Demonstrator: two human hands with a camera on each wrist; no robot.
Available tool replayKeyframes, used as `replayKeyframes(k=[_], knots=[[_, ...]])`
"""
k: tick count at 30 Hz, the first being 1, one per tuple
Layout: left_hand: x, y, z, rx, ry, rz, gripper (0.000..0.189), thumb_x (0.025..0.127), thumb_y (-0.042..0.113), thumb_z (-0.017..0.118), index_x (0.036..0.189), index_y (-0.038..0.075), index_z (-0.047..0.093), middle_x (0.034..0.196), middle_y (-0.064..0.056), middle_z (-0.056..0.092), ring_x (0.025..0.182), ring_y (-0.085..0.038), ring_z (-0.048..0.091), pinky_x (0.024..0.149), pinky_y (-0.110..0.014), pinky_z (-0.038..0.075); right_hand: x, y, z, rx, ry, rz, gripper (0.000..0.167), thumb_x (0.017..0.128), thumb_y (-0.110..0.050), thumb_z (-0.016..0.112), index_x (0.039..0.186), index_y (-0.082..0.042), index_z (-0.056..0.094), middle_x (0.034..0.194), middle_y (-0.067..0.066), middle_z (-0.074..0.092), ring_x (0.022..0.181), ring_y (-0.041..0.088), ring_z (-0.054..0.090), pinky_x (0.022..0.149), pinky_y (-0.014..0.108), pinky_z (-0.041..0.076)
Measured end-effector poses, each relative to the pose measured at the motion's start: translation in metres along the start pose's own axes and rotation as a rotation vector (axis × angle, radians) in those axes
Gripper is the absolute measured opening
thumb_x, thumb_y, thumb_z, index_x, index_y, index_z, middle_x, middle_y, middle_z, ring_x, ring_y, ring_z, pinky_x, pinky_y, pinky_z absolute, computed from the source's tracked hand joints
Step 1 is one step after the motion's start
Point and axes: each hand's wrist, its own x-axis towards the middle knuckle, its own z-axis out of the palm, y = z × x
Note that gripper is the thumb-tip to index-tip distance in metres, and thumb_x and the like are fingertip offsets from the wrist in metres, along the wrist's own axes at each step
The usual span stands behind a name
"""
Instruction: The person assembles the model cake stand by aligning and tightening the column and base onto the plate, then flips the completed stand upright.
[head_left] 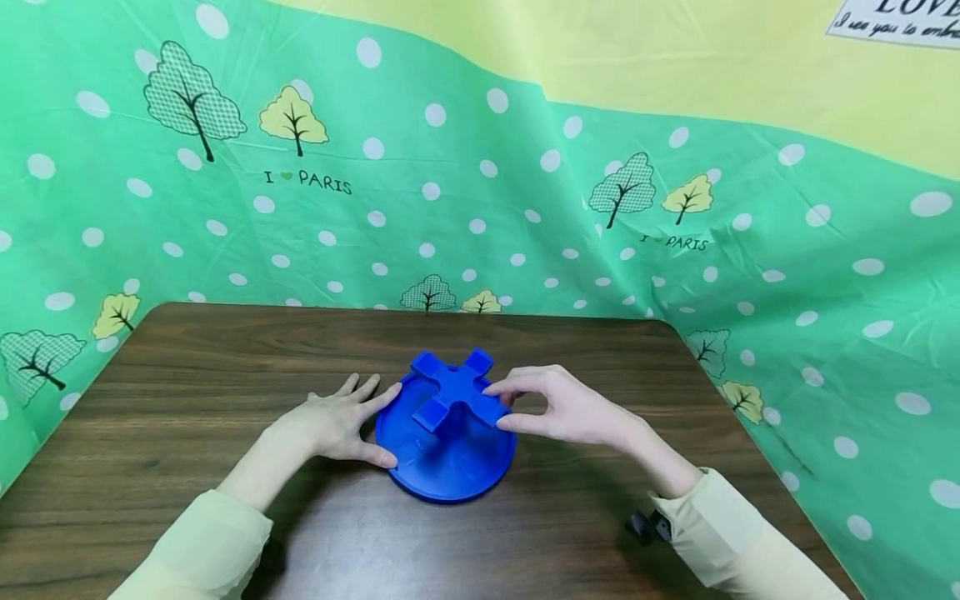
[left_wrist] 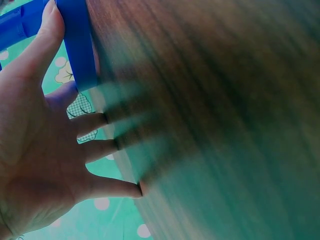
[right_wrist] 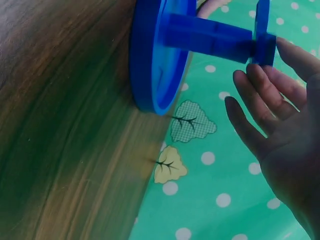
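A blue round plastic base (head_left: 450, 475) lies flat on the table, with a raised rim. From its middle rises a blue post (right_wrist: 207, 37), seen side-on in the right wrist view. On top of the post sits a blue cross-shaped piece (head_left: 456, 387) with turned-down ends. My right hand (head_left: 555, 406) pinches the near-right arm of the cross between thumb and fingers. The left hand (head_left: 333, 425) spreads its straight fingers at the base's left side, thumb and index finger touching the rim. In the left wrist view the other fingertips rest on the wood.
A dark wood-grain table (head_left: 225, 358) carries the blue piece. Behind and beside it hangs a green and yellow cloth (head_left: 450, 167) with white dots and printed trees. A small black device (head_left: 648, 527) is by the right sleeve.
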Motion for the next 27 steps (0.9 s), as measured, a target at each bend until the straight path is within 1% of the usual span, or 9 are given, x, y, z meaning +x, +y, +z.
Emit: replayKeyframes(k=[3, 6, 8, 10, 11, 13, 17, 20, 27], knots=[[0.000, 0.000, 0.000, 0.000, 0.002, 0.009, 0.110, 0.079, 0.074, 0.073, 0.164, 0.022, 0.027, 0.170, -0.024, 0.023, 0.156, -0.055, 0.016, 0.100, -0.092, 0.021, 0.001, -0.003, -0.002, -0.002, 0.049, -0.045, 0.030, 0.096, -0.029, 0.075, 0.125, -0.022, 0.074, 0.102, -0.009, 0.074, 0.095, 0.004, 0.066, 0.080, 0.023, 0.058], [0.001, 0.000, 0.000, 0.003, 0.000, 0.004, 0.110, 0.079, 0.075, 0.072, 0.165, 0.023, 0.026, 0.170, -0.022, 0.022, 0.156, -0.054, 0.016, 0.101, -0.091, 0.021, 0.006, -0.002, -0.006, -0.021, 0.158, -0.099, 0.025, 0.093, -0.022, 0.078, 0.118, -0.018, 0.076, 0.099, -0.004, 0.074, 0.093, 0.006, 0.066, 0.078, 0.024, 0.058], [0.001, 0.000, 0.000, 0.004, 0.000, 0.002, 0.110, 0.079, 0.075, 0.072, 0.165, 0.024, 0.026, 0.171, -0.022, 0.022, 0.157, -0.054, 0.016, 0.102, -0.091, 0.021, 0.011, -0.001, -0.009, -0.044, 0.222, -0.112, 0.027, 0.092, -0.020, 0.080, 0.118, -0.019, 0.076, 0.103, -0.003, 0.073, 0.097, 0.008, 0.066, 0.083, 0.028, 0.058], [0.002, 0.000, 0.001, 0.001, -0.001, 0.000, 0.110, 0.079, 0.075, 0.072, 0.165, 0.024, 0.026, 0.171, -0.022, 0.022, 0.157, -0.053, 0.016, 0.102, -0.091, 0.020, 0.016, 0.002, -0.011, -0.055, 0.249, -0.094, 0.031, 0.091, -0.022, 0.081, 0.121, -0.021, 0.075, 0.110, -0.002, 0.071, 0.104, 0.011, 0.066, 0.089, 0.034, 0.058], [0.002, 0.000, 0.001, 0.000, -0.002, -0.001, 0.110, 0.079, 0.075, 0.072, 0.165, 0.024, 0.026, 0.171, -0.022, 0.022, 0.157, -0.053, 0.015, 0.102, -0.091, 0.020, 0.019, 0.003, -0.011, -0.058, 0.245, -0.073, 0.033, 0.091, -0.024, 0.081, 0.124, -0.023, 0.074, 0.115, -0.003, 0.070, 0.108, 0.011, 0.065, 0.091, 0.036, 0.058], [0.002, 0.000, 0.002, -0.005, -0.005, -0.001, 0.109, 0.079, 0.075, 0.072, 0.165, 0.024, 0.026, 0.171, -0.022, 0.022, 0.157, -0.054, 0.015, 0.102, -0.091, 0.019, 0.023, 0.007, -0.010, -0.056, 0.206, -0.024, 0.037, 0.092, -0.028, 0.079, 0.128, -0.026, 0.071, 0.123, -0.006, 0.069, 0.115, 0.012, 0.064, 0.096, 0.037, 0.057], [0.002, 0.000, 0.003, -0.010, -0.011, -0.006, 0.109, 0.079, 0.075, 0.071, 0.165, 0.025, 0.025, 0.171, -0.021, 0.021, 0.157, -0.052, 0.015, 0.104, -0.091, 0.019, 0.027, 0.015, -0.006, -0.019, 0.119, 0.037, 0.037, 0.093, -0.029, 0.078, 0.129, -0.024, 0.071, 0.125, -0.007, 0.070, 0.112, 0.012, 0.065, 0.092, 0.039, 0.060], [0.003, 0.000, 0.003, -0.009, -0.006, -0.009, 0.109, 0.079, 0.075, 0.071, 0.165, 0.025, 0.026, 0.171, -0.020, 0.021, 0.157, -0.052, 0.015, 0.104, -0.091, 0.019, 0.027, 0.018, -0.004, 0.002, 0.096, 0.045, 0.033, 0.093, -0.027, 0.078, 0.125, -0.023, 0.073, 0.120, -0.007, 0.072, 0.105, 0.011, 0.064, 0.086, 0.042, 0.061], [0.002, 0.000, 0.003, -0.003, -0.012, -0.024, 0.109, 0.079, 0.076, 0.071, 0.165, 0.026, 0.024, 0.172, -0.019, 0.020, 0.158, -0.051, 0.015, 0.105, -0.090, 0.018, 0.016, 0.017, -0.001, -0.013, 0.083, 0.024, 0.031, 0.092, -0.031, 0.079, 0.123, -0.025, 0.074, 0.113, -0.012, 0.073, 0.103, 0.006, 0.065, 0.089, 0.029, 0.059]])
